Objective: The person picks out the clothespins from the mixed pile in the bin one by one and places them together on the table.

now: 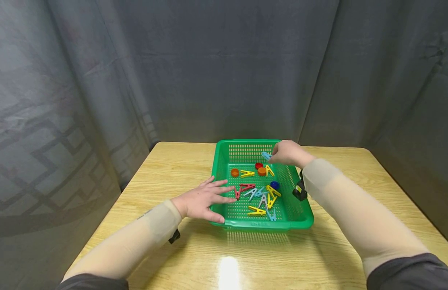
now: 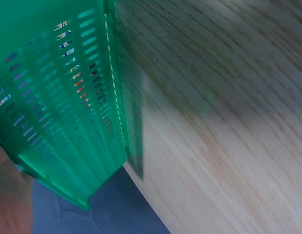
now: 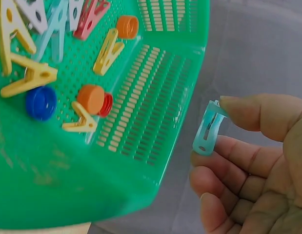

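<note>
A light blue clothespin (image 3: 209,127) is pinched between the thumb and fingers of my right hand (image 1: 290,154), above the far right corner of a green plastic basket (image 1: 260,224). My left hand (image 1: 207,200) rests on the basket's left rim with its fingers spread straight over the inside. On the basket floor lie several clothespins: yellow ones (image 1: 257,211), red ones (image 1: 247,186), light blue ones (image 1: 251,193) and a pale grey one (image 1: 263,200). Bottle caps lie among them: a blue cap (image 1: 275,185), an orange cap (image 1: 235,172), another orange cap (image 1: 261,171) and a red cap (image 1: 259,165).
The basket stands on a light wooden table (image 1: 180,169), towards its far edge. Grey curtains (image 1: 224,72) hang behind the table and at both sides. Dark camera straps sit on both wrists, over beige sleeves.
</note>
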`<state>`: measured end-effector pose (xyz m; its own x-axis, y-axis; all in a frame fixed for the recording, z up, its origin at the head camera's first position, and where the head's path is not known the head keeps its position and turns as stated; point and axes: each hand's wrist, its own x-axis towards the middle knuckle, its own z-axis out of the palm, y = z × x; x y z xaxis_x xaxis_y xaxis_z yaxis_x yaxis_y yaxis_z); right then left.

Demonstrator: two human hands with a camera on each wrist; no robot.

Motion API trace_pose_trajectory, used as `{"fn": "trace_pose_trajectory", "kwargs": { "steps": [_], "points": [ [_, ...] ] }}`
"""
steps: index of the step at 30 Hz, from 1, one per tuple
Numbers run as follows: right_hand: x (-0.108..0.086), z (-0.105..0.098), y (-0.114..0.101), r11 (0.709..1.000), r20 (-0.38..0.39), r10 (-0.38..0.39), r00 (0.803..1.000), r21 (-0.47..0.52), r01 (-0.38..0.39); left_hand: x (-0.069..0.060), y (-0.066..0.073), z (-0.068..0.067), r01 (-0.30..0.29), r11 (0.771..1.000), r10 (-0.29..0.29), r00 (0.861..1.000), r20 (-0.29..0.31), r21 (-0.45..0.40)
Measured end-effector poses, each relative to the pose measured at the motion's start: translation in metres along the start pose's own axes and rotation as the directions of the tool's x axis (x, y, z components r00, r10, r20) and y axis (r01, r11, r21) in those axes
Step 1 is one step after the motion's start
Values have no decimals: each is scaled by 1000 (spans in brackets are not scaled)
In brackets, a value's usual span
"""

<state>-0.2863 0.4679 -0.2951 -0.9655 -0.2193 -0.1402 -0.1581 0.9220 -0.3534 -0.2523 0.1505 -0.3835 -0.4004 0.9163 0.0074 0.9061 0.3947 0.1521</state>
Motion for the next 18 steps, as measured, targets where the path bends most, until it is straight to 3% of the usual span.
{"fn": "trace_pose_trajectory", "kwargs": {
  "steps": [7,18],
  "points": [
    [-10,-9,21,998,-68,52,996,41,-49,0,0,1,25,1000,-25,1000,12,12],
    [-18,-11,60,975,-164,188,968,147,-164,0,0,2,24,1000,-24,1000,3,14]
  ]
}}
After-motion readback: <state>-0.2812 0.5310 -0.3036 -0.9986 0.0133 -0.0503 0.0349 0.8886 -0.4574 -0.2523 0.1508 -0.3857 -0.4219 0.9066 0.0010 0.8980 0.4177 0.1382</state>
